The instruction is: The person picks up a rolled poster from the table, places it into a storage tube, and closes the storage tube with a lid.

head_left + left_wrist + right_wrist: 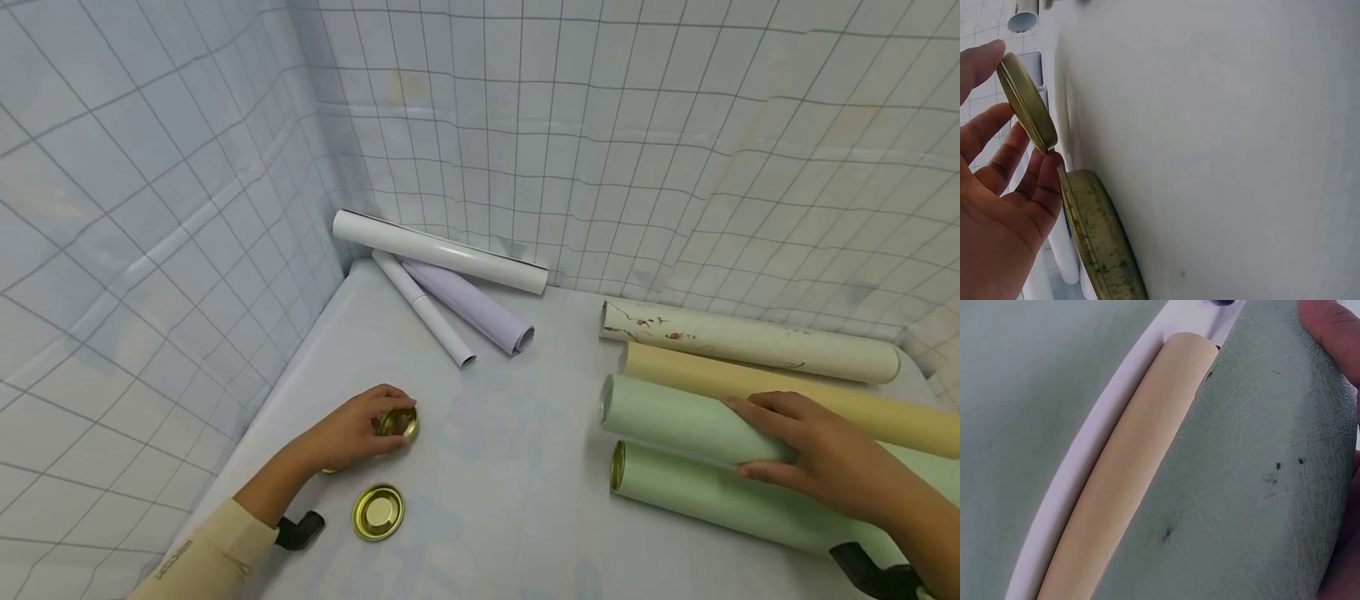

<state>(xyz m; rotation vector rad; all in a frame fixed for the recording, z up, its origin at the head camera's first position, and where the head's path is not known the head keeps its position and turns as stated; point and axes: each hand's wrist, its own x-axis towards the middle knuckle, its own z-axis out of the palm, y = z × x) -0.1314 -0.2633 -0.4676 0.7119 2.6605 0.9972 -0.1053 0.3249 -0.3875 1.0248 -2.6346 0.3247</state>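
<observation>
Head view: the left hand [360, 433] pinches a gold lid [397, 423] on edge, fingers curled round its rim, lifting it off the desk [495, 467]. A second lid [378, 511] lies flat just in front of it. Right of the lids, the right hand [813, 454] curls over the upper green tube [675, 427], steadying it on the stack of tubes.

Left wrist view: the fingertips [1047, 181] hold the tilted lid [1025, 103]; another lid [1100, 240] rests below it.

Right wrist view: a fingertip [1335, 331] presses the green tube [1254, 487], the tan tube [1129, 481] alongside.
</observation>
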